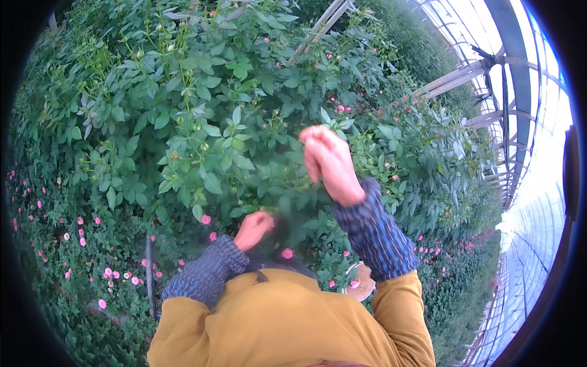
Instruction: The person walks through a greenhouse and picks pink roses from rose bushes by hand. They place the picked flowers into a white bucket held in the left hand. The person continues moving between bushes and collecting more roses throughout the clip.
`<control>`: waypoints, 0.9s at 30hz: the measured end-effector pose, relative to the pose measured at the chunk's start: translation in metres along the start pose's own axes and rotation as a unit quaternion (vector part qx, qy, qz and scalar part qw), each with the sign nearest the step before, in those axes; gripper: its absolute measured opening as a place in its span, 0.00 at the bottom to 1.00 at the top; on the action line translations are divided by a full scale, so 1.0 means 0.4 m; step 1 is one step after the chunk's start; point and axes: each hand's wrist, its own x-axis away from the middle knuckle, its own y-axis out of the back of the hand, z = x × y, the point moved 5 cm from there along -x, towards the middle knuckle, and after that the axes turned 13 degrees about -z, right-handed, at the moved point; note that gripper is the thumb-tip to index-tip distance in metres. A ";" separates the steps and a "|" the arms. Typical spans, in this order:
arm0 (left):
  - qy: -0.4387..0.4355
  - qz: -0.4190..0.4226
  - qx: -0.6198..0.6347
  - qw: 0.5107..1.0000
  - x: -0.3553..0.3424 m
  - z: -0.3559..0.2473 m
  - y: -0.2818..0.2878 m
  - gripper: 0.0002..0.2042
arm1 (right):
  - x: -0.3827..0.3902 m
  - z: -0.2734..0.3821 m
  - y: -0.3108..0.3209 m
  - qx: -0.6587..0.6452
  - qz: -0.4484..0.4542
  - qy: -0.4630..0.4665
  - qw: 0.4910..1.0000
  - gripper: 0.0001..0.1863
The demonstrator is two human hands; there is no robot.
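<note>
Leafy green rose bushes [208,131] with small buds and pink flowers spread in front of me. My right hand [330,160] is raised before the foliage, its fingers curled in and slightly blurred by motion. Whether anything is in them I cannot make out. Lower and to the left, my left hand [254,229] is near my waist with its fingers drawn together. A dark smear lies beside its fingertips, too blurred to name. Close below that hand a pink rose [287,253] shows, and another pink rose [206,219] lies to its left.
A round pale container [359,282] stands below my right forearm, with a pink flower at it. A thin grey post [149,269] rises at the lower left. Wooden beams [449,79] cross at the upper right, beside the arched greenhouse frame [510,37] and its translucent cover [523,254].
</note>
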 end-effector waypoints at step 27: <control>-0.145 0.255 -0.326 0.899 0.071 0.058 0.051 0.14 | -0.685 -0.129 0.188 0.516 -0.343 0.092 0.779 0.14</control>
